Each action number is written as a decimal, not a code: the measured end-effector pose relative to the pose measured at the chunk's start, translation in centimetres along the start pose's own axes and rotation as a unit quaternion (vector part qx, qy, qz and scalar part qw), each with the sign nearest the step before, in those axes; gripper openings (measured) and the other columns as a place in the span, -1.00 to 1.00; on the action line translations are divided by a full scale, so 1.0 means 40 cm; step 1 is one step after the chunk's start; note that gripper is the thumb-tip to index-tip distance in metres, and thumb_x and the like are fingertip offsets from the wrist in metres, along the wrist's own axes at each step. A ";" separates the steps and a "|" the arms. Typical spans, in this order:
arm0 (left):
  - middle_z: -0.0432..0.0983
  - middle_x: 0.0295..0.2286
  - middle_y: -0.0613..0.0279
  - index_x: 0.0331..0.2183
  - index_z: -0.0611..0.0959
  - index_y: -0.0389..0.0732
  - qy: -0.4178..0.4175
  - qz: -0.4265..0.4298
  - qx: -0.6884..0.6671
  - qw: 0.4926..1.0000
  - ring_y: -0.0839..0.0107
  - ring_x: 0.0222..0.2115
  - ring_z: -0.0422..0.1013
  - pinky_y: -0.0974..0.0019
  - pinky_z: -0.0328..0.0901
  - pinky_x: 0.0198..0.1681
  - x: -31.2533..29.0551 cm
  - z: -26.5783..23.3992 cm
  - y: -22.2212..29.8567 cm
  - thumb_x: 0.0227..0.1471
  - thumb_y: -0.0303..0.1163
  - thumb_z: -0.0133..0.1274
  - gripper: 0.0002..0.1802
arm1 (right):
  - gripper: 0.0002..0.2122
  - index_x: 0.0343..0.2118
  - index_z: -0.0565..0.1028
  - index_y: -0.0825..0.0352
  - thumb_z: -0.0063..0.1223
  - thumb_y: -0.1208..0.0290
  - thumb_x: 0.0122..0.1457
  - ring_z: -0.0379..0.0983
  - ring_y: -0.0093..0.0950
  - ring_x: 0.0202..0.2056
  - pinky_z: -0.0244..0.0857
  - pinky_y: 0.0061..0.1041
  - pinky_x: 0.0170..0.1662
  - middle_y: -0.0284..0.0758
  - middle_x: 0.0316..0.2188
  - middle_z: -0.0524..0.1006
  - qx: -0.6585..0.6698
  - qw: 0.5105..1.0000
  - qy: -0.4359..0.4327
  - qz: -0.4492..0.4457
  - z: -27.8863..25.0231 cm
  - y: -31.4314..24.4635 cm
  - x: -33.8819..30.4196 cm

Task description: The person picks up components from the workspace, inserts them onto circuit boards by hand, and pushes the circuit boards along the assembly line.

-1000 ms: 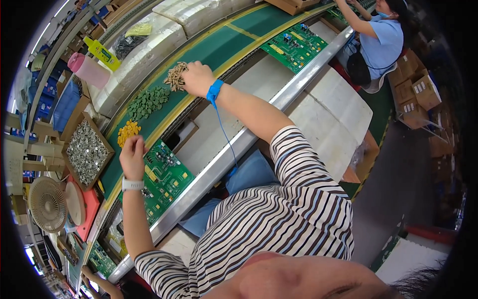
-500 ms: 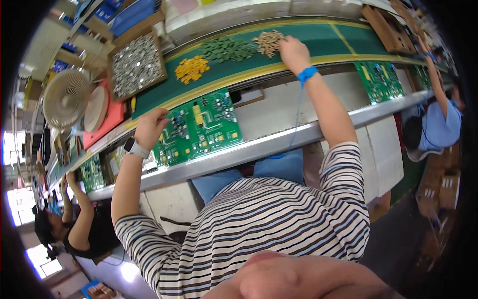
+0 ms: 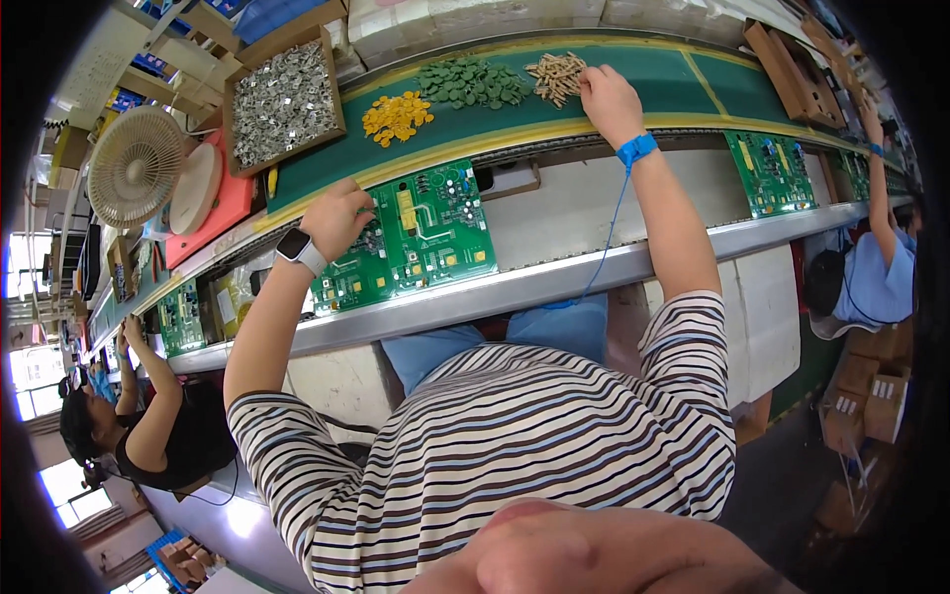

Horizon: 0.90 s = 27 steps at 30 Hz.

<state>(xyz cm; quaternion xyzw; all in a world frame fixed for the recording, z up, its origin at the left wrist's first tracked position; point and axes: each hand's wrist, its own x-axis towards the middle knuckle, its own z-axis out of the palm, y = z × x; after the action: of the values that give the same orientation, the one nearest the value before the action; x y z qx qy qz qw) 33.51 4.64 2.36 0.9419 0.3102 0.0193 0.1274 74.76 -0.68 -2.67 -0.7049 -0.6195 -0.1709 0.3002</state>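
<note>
Along the far side of the line, three heaps of small components lie in a row on a green work surface [image 3: 643,94]. From left to right these are yellow disc-shaped components [image 3: 397,117], dark green disc-shaped components [image 3: 473,82] and tan rod-shaped components [image 3: 556,79]. The right hand [image 3: 613,107], with a blue wrist strap [image 3: 636,149] and its cord behind it, reaches to the right edge of the tan heap; its fingers are bent toward the thumb, but whether a rod is pinched between them cannot be told. Nearer and to the left, the left hand [image 3: 336,220], below which a smartwatch [image 3: 300,249] is worn, is placed over the far left part of a green circuit board [image 3: 440,259]. Its fingers are curled inward; whether they grasp a component, or touch the board, cannot be told. The board lies between the green surface and a near metal rail [image 3: 445,309]. A second populated board [image 3: 772,173] lies well apart to the right. At far left, a cardboard tray [image 3: 335,91] contains silver metal parts [image 3: 282,104], with a round fan [image 3: 136,166] farther left.
</note>
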 end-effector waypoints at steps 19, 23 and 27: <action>0.40 -0.45 0.09 -0.50 0.57 -0.25 -0.026 -0.027 -0.009 0.999 0.14 -0.38 0.37 0.22 0.29 -0.31 0.025 0.009 0.013 -0.21 -0.50 0.08 -0.90 | -0.92 -0.45 0.47 0.28 -0.07 0.45 0.01 0.38 -0.23 -0.38 0.30 -0.30 -0.34 -0.26 -0.45 0.43 0.028 0.999 -0.023 0.039 -0.011 0.000 -0.003; 0.40 -0.45 0.09 -0.50 0.57 -0.26 -0.027 -0.027 -0.008 0.999 0.13 -0.38 0.37 0.23 0.29 -0.31 0.028 0.013 0.011 -0.21 -0.50 0.08 -0.90 | -0.91 -0.45 0.47 0.29 -0.07 0.45 0.01 0.38 -0.23 -0.37 0.29 -0.31 -0.33 -0.26 -0.44 0.43 0.056 0.998 -0.020 0.031 -0.017 -0.023 -0.005; 0.41 -0.45 0.08 -0.49 0.57 -0.27 -0.027 -0.022 -0.009 0.999 0.13 -0.39 0.38 0.23 0.29 -0.31 0.030 0.016 0.008 -0.21 -0.51 0.09 -0.90 | -0.91 -0.46 0.47 0.30 -0.08 0.47 0.00 0.39 -0.23 -0.35 0.30 -0.30 -0.30 -0.25 -0.43 0.44 0.067 0.997 -0.030 0.030 -0.026 -0.037 -0.005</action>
<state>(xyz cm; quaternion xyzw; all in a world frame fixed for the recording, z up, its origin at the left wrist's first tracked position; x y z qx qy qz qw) 34.74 4.93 1.77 0.9337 0.3273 -0.0062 0.1450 73.40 -1.43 -1.69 -0.7063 -0.6167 -0.0987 0.3334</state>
